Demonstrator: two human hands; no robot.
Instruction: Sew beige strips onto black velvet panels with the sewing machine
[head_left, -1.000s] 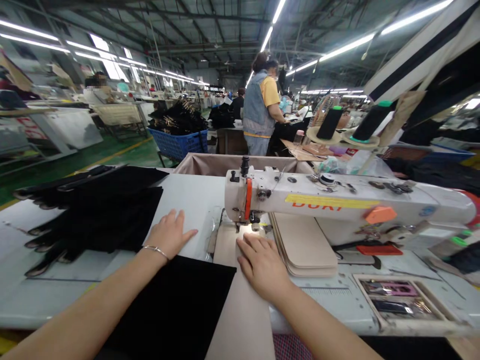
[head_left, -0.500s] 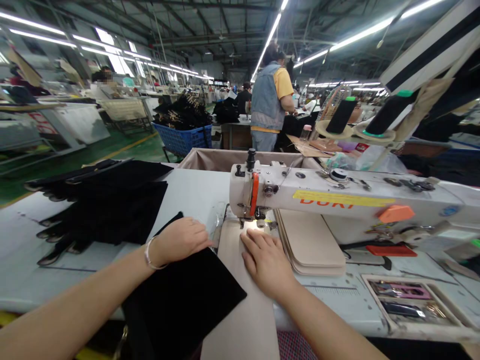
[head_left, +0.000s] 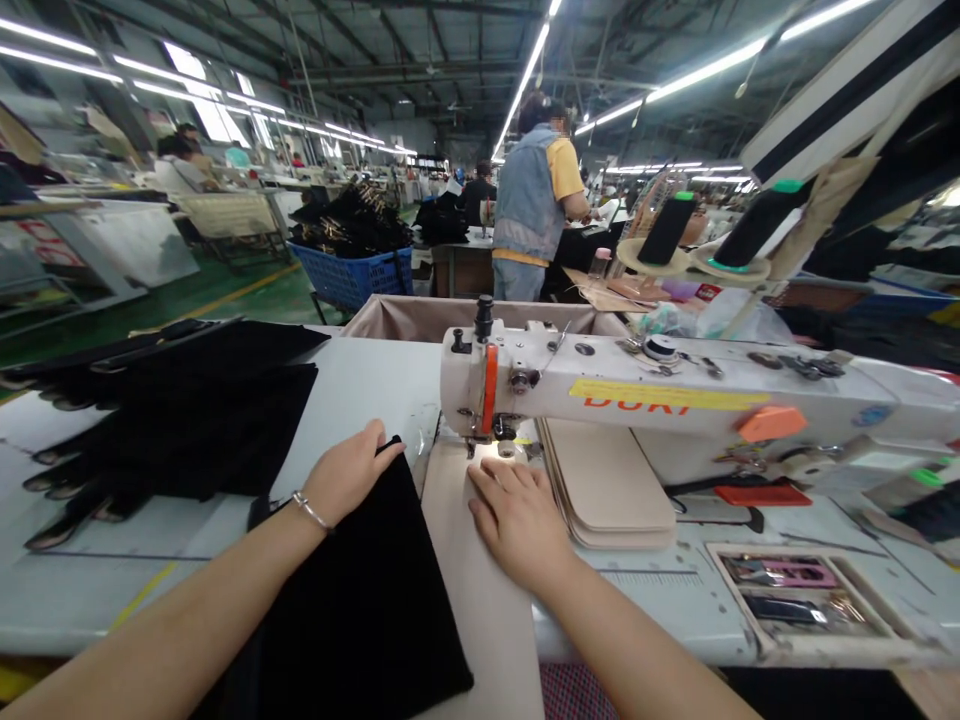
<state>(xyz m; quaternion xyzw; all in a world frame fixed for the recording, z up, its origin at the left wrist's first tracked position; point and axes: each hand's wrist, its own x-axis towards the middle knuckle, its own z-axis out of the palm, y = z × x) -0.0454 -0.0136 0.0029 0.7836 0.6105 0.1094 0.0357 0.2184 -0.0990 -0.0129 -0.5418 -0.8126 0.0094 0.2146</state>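
Note:
A black fabric piece [head_left: 367,600] hangs over the front of the table, its top corner pinched between the thumb and fingers of my left hand [head_left: 346,478]. My right hand [head_left: 525,520] lies flat, fingers extended, on a long beige panel [head_left: 454,520]. The panel's far end is under the needle area of the white sewing machine [head_left: 555,365], where a small lamp glows. Part of the panel's left side is covered by the black fabric. Just right of my right hand, a stack of beige panels with rounded corners [head_left: 607,485] rests under the machine arm.
A pile of black fabric pieces [head_left: 202,430] lies on the table at left. At right, a tray [head_left: 844,640] holds small tools. Black thread cones [head_left: 667,230] stand behind the machine. Beyond are a blue basket [head_left: 352,265] of black pieces and a standing person [head_left: 525,210].
My left hand has drawn back slightly left and now grips the black fabric's top corner. The fabric has turned more upright and shifted. My right hand stays on the beige panel.

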